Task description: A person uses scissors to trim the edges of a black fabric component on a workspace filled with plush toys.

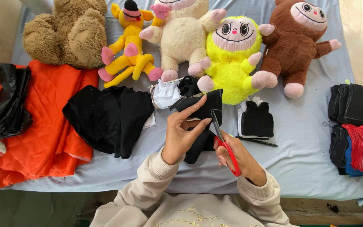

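Note:
My left hand (182,131) pinches a piece of black fabric (202,105) and holds it up over the grey-blue table (299,138). My right hand (240,157) grips red-handled scissors (227,147), whose blades point up into the fabric's lower right edge. More of the black fabric hangs below my left hand. Both sleeves are cream coloured.
Plush toys line the back: a tan bear (66,31), a yellow figure (131,46), a cream monkey (181,33), a yellow monkey (232,59), a brown monkey (295,40). Black cloth (106,117), orange quilted fabric (43,126), a vest-shaped stack (255,120), and black and red cut piles (356,126) surround me.

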